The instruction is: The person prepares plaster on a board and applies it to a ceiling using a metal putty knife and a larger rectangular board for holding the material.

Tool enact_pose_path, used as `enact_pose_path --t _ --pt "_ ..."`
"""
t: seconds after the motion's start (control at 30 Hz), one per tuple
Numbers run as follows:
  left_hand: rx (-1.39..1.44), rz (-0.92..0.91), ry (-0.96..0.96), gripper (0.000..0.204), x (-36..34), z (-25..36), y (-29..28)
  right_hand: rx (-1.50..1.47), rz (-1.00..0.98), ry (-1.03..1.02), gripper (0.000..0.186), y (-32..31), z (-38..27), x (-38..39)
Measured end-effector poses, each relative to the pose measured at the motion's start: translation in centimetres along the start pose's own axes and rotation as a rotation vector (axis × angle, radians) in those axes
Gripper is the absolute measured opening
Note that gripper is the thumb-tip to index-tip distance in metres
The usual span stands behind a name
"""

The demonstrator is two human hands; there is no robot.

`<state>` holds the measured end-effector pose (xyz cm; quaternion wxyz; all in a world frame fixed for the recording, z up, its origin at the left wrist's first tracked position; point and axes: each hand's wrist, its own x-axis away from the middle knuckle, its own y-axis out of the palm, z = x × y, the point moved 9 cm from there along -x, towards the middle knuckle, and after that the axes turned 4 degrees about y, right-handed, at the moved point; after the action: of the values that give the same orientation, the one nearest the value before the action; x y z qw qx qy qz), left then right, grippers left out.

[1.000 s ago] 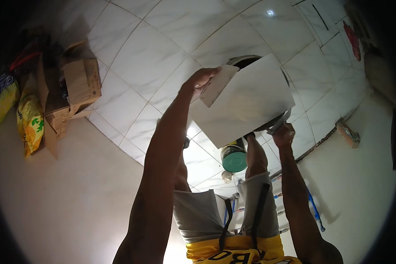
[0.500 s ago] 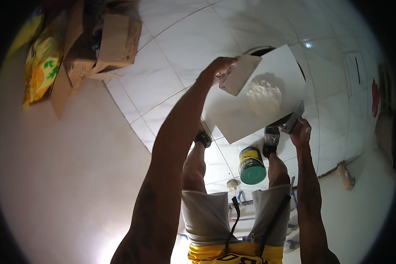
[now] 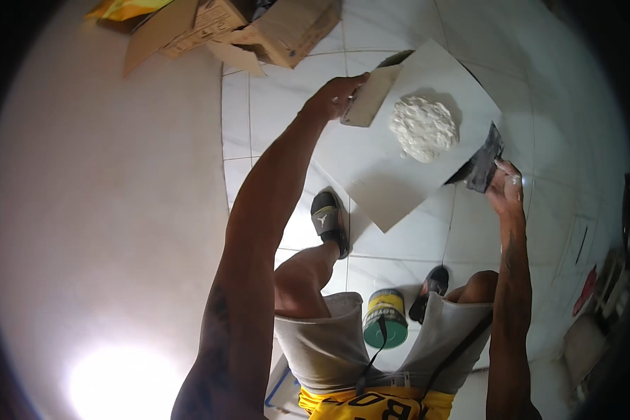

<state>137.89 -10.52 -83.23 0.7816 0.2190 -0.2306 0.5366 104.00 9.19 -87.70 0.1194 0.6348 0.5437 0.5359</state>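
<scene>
Left hand (image 3: 337, 98) closed round pale blade (image 3: 372, 98), right hand (image 3: 507, 185) round dark blade (image 3: 484, 162).

The white board (image 3: 392, 190) has moved farther from the yellow-and-green bucket (image 3: 393, 318)

The left hand (image 3: 341, 96) holds a pale rectangular scraper (image 3: 372, 96) over the edge of a white board (image 3: 385, 183); the right hand (image 3: 507, 185) holds a dark scraper (image 3: 484, 161) beside the opposite edge. A lumpy mound of white putty (image 3: 425, 129) lies on the board. Nearer the body, a yellow-and-green bucket (image 3: 385, 315) stands between the person's legs on the tiled floor (image 3: 399, 248).
</scene>
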Motion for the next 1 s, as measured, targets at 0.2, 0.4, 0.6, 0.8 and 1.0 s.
enact_pose_path --t 0.2,0.4,0.6,0.8,1.0 --pt "0.021 0.076 0.051 0.054 2.6 0.4 0.1 0.157 -0.088 0.026 0.039 1.5 -1.1 1.2" --pt "0.065 0.013 0.124 0.060 3.9 0.9 -1.9 0.162 0.021 -0.040 0.039 -0.7 -1.2 1.5" --pt "-0.090 0.176 0.212 0.056 11.1 2.2 -6.9 0.062 0.022 -0.006 0.044 -1.2 2.3 3.5" --pt "0.087 0.261 0.154 0.053 17.4 -0.9 -11.3 0.180 -0.015 0.093 0.037 1.8 5.8 6.3" --pt "0.390 0.302 0.122 0.050 19.0 -3.8 -3.6 0.085 -0.094 -0.162 0.040 -3.3 -1.4 2.9"
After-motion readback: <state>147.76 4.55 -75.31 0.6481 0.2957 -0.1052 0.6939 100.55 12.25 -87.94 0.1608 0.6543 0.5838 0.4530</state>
